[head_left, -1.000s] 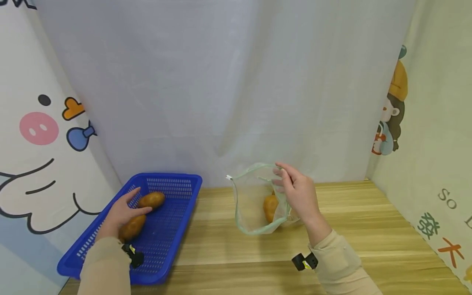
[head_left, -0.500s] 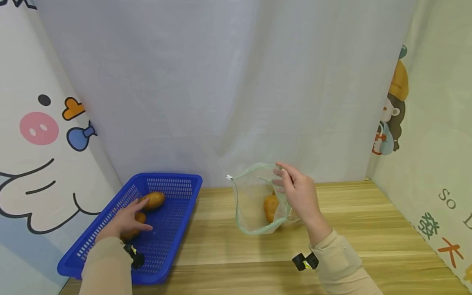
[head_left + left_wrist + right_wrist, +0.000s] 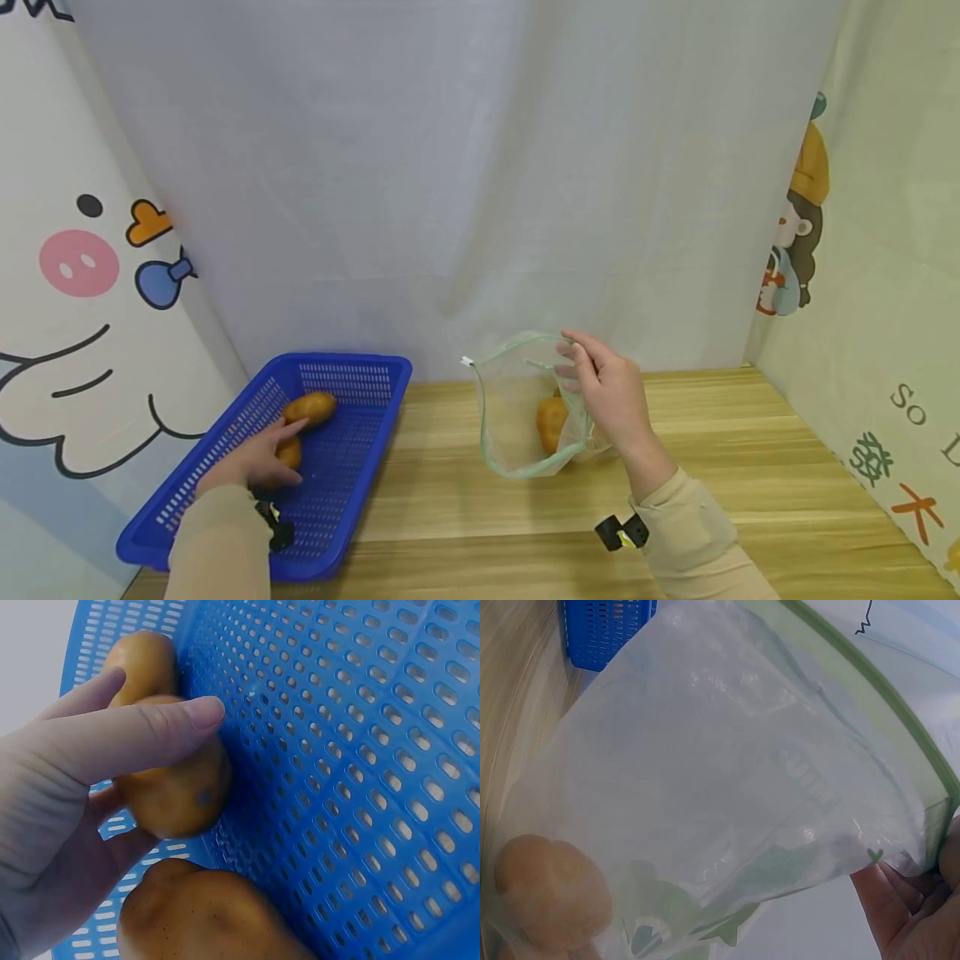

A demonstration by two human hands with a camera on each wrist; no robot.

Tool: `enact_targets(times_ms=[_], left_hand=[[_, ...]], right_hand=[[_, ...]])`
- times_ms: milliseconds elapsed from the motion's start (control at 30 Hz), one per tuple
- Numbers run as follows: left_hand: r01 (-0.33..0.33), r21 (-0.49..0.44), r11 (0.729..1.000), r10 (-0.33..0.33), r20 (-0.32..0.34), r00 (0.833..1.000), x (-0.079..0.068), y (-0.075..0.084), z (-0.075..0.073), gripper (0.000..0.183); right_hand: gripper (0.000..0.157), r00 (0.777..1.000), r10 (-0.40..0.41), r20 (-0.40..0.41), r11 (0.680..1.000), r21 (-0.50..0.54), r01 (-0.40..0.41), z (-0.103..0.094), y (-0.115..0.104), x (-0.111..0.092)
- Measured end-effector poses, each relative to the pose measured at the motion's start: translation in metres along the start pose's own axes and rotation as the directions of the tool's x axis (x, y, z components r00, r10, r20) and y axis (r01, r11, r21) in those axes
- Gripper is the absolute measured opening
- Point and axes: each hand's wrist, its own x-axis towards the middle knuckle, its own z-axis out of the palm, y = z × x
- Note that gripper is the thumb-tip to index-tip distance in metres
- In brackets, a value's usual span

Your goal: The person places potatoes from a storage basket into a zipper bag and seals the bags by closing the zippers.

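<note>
My left hand (image 3: 251,461) reaches into a blue plastic basket (image 3: 360,479), its thumb and fingers around a brown potato (image 3: 180,791). In the left wrist view the thumb lies across this potato, with fingers bent against its far side. A second potato (image 3: 311,408) lies just beyond, and a lumpy third potato (image 3: 206,915) is close to the wrist, hidden by the arm in the head view. My right hand (image 3: 611,396) pinches the green-edged rim of a clear zip bag (image 3: 506,417), whose mouth gapes leftward. Inside sits a potato (image 3: 551,892), seen through the film.
The wooden tabletop (image 3: 450,517) spans the space between basket and bag. A white zip slider (image 3: 467,361) is at the bag's left corner. Behind hangs a pale curtain (image 3: 375,208), with printed cloths on both sides.
My left hand has gone lower around the near potato, its thumb and fingers now on either side of it. The right hand and bag stay in place.
</note>
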Motion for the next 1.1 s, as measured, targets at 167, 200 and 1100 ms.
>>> enact_targets(times_ms=[167, 200, 1100], left_hand=[[-0.007, 0.005, 1.0, 0.007, 0.012, 1.0, 0.001, 0.0, -0.001, 0.093], [-0.011, 0.013, 1.0, 0.011, 0.01, 1.0, 0.001, 0.0, -0.001, 0.092], [-0.284, 0.168, 0.944, 0.318, -0.242, 0.916, 0.009, 0.031, -0.006, 0.084]], right_hand=[[0.032, 1.0, -0.007, 0.0, 1.0, 0.001, 0.007, 0.0, 0.0, 0.0], [0.032, 1.0, -0.008, 0.0, 1.0, 0.002, 0.008, 0.0, 0.0, 0.0], [0.033, 1.0, -0.001, 0.0, 1.0, 0.0, 0.001, 0.001, 0.001, 0.002]])
